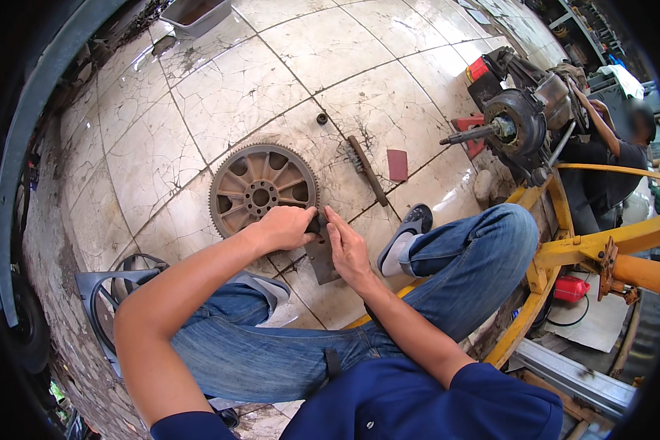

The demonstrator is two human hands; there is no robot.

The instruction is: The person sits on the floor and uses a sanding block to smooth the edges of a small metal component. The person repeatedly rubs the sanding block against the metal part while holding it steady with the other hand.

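Observation:
My left hand (287,227) is closed, its fingers bent around a small dark piece (316,224) that they mostly hide. Against that piece is my right hand (350,253), fingers fairly straight and pressed together, thumb along a flat dark grey sheet (321,262). The sheet hangs or stands below the fingertips; its material cannot be made out. Just beyond my left hand, a rusty toothed flywheel (240,209) lies flat on the tiles. A wire brush with a wooden handle (369,172) and a dark red piece of sandpaper (397,165) lie farther right.
A small black ring (322,118) lies past the flywheel on the cracked tile floor (271,88). At right stand a dark mechanical assembly with a shaft (517,125) and a yellow steel frame (594,242), with another person (609,161) behind. A grey tray (198,20) sits far left.

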